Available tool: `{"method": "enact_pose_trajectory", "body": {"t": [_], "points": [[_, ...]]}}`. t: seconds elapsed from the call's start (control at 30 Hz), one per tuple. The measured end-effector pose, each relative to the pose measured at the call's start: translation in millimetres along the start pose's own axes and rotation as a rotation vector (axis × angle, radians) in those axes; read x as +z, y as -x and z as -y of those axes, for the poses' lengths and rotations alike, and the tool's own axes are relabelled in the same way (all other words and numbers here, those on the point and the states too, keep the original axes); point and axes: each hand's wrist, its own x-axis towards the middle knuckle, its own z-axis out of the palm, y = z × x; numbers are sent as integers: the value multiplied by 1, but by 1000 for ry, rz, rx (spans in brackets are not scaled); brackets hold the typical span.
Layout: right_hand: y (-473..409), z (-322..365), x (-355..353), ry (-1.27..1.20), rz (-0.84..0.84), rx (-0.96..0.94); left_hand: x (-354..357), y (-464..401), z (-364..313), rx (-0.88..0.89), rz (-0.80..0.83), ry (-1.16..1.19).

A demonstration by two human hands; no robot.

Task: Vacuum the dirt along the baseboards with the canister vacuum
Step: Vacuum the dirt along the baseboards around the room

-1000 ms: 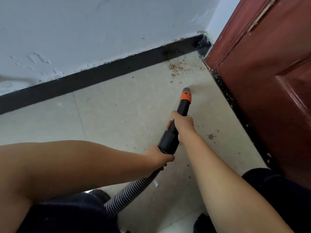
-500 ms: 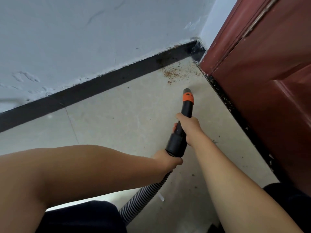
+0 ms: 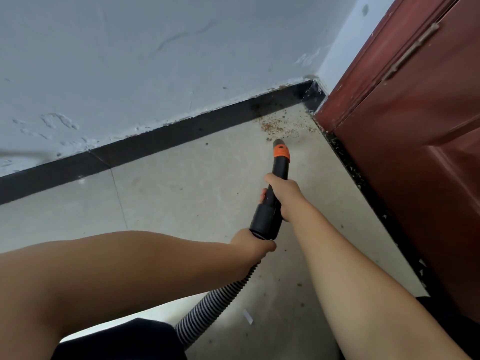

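Observation:
A black vacuum nozzle (image 3: 278, 172) with an orange collar points at the room corner, its tip at the near edge of a patch of brown dirt (image 3: 283, 126). The dirt lies on the beige floor against the black baseboard (image 3: 181, 133). My right hand (image 3: 284, 193) grips the nozzle tube from the right. My left hand (image 3: 253, 245) grips the ribbed grey hose (image 3: 215, 305) just behind the wide black cuff. The canister itself is out of view.
A dark red door (image 3: 415, 131) stands on the right, with a speckled black threshold strip (image 3: 363, 178) along its foot. A white wall (image 3: 155, 61) rises above the baseboard. Scattered specks and a small white scrap (image 3: 248, 317) lie on the floor tiles.
The nozzle has moved forward toward the corner, and its tip now reaches the edge of the dirt patch. Both hands keep the same hold.

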Motion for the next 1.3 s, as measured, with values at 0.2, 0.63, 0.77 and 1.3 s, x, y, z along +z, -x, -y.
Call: {"method": "enact_pose_trajectory", "body": {"t": [0.2, 0.63, 0.77, 1.3], "points": [[-5, 6, -2, 9, 16, 11, 4, -1, -5, -13, -1, 18], [-14, 16, -17, 10, -44, -2, -7, -13, -25, -28, 316, -87], [-19, 27, -22, 8, -49, 0, -5, -19, -32, -27, 361, -42], [-25, 36, -18, 15, -10, 26, 7, -21, -35, 59, 121, -10]]}}
